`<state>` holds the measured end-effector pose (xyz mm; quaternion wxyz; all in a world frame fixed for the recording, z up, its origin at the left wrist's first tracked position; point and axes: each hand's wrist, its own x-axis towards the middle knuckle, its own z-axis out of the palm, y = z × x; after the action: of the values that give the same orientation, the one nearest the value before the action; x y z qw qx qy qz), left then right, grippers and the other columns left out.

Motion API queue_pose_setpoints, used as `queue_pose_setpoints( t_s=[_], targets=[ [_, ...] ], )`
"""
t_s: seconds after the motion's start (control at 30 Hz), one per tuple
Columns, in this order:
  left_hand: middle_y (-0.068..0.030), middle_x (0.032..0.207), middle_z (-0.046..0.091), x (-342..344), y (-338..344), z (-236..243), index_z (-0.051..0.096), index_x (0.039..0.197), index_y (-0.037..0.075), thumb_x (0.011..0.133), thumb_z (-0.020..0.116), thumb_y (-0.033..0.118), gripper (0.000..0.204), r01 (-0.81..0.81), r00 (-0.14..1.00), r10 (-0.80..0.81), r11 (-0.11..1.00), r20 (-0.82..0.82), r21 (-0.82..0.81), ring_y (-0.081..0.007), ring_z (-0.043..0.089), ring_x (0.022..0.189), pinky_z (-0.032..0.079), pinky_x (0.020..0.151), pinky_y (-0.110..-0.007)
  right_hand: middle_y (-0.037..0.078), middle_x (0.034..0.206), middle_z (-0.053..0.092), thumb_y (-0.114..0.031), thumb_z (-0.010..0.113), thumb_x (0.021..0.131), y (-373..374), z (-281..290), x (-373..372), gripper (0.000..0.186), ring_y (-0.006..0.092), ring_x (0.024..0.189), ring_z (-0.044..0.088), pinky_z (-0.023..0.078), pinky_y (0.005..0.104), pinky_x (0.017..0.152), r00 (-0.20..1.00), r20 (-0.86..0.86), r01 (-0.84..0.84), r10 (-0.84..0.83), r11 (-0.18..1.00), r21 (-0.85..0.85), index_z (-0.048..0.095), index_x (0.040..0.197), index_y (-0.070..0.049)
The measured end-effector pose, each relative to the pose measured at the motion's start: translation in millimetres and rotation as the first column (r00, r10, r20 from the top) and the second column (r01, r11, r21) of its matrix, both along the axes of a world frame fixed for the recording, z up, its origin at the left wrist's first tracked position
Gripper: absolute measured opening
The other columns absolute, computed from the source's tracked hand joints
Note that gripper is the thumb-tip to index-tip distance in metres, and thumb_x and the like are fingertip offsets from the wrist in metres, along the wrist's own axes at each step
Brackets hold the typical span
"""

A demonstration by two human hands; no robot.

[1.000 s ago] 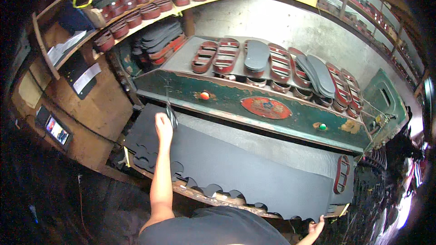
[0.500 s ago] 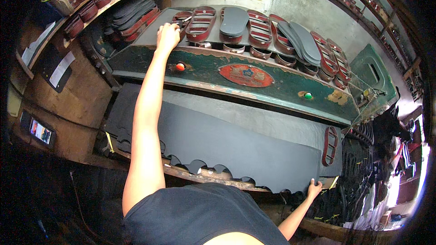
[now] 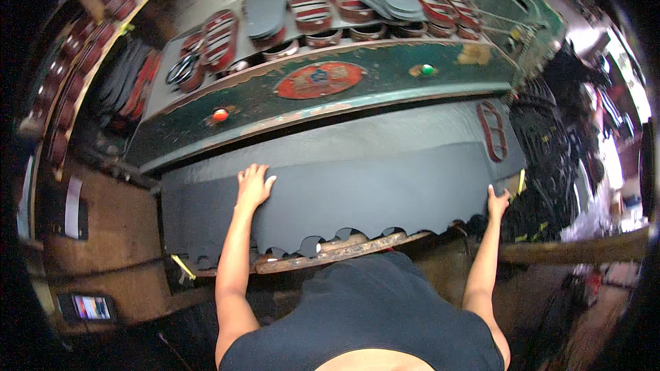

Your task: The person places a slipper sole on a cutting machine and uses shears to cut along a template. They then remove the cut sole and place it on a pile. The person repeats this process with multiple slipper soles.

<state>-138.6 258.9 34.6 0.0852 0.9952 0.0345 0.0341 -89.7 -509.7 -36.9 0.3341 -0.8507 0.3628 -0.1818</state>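
The left arm reaches straight forward from the person's side, elbow only slightly bent, and the left hand (image 3: 254, 187) is palm down over the left part of a dark grey sheet (image 3: 378, 192), fingers spread and thumb out to the right, with nothing gripped. The right arm angles out and forward, its elbow near the body, bringing the right hand (image 3: 498, 203) to the near right corner of the sheet. Its thumb and forefinger stand apart there, though the blur leaves me unable to tell whether they pinch the edge. The sheet is wide, matt and flat, lying across the bed (image 3: 330, 134) in front of a worn green machine beam (image 3: 388, 65). Its far edge runs smooth, while the near edge is scalloped with rounded cut-outs above a wooden ledge (image 3: 344, 251). A red cutting die (image 3: 504, 143) stands just beyond its right end
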Motion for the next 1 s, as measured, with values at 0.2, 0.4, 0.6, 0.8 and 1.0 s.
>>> queue_pose_setpoints(
  t_s=[0.2,0.4,0.6,0.8,1.0],
  targets=[
    [-0.0198,0.123,0.059,-19.4,-8.3,25.3,0.062,0.124,0.003,0.091,0.066,0.042,0.051,0.095,0.975,-0.101,0.995,-0.200,-0.036,-0.0358,0.054,0.121,0.038,0.103,-0.051,0.031,0.159,0.021,-0.036,0.074,0.090,95.2,9.5,-21.6,0.106,0.0398,0.142,0.036,0.036,0.0493,0.115,0.841,0.118,0.318,-0.528,0.658,0.682,0.002,0.154,0.009],
    [-0.0257,0.115,0.059,-6.5,-27.9,36.0,0.059,0.118,-0.006,0.090,0.070,0.042,0.057,0.148,0.908,-0.190,0.979,-0.372,-0.140,-0.0412,0.056,0.115,0.043,0.099,-0.048,0.024,0.131,0.059,-0.020,0.079,0.087,149.7,3.6,-33.3,0.061,0.0323,0.118,0.057,0.045,0.0429,0.104,0.737,0.372,0.020,-0.565,0.568,0.823,0.051,0.131,0.012],
    [-0.0235,0.118,0.068,7.1,-61.5,38.5,0.056,0.131,-0.007,0.095,0.064,0.039,0.059,0.143,0.632,-0.490,0.835,-0.600,-0.532,-0.0322,0.064,0.109,0.047,0.099,-0.041,0.014,0.135,0.057,-0.003,0.078,0.083,105.6,-0.9,-26.9,0.070,0.0271,0.121,0.055,0.044,0.0392,0.105,0.836,0.420,-0.196,-0.353,0.522,0.830,0.042,0.143,0.002],
    [-0.0161,0.108,0.071,5.6,-116.8,62.4,0.060,0.126,-0.005,0.091,0.068,0.044,0.060,0.124,0.543,-0.632,0.712,-0.553,-0.692,-0.0264,0.065,0.099,0.050,0.091,-0.038,0.014,0.143,0.048,-0.002,0.077,0.082,67.4,-0.1,-51.8,0.080,0.0258,0.132,0.045,0.034,0.0376,0.114,0.689,0.583,-0.302,-0.431,0.561,0.771,0.033,0.148,0.003],
    [-0.0178,0.052,0.050,-56.3,-252.3,158.2,0.065,0.107,-0.005,0.086,0.076,0.031,0.043,0.596,0.618,-0.755,0.633,-0.221,-0.494,-0.0340,0.057,0.047,0.044,0.049,-0.040,0.015,0.145,0.047,-0.017,0.074,0.089,-47.3,22.1,-109.8,0.075,0.0277,0.132,0.047,0.041,0.0431,0.109,0.466,0.704,-0.208,-0.536,0.707,0.676,0.033,0.149,0.004]
  ],
)
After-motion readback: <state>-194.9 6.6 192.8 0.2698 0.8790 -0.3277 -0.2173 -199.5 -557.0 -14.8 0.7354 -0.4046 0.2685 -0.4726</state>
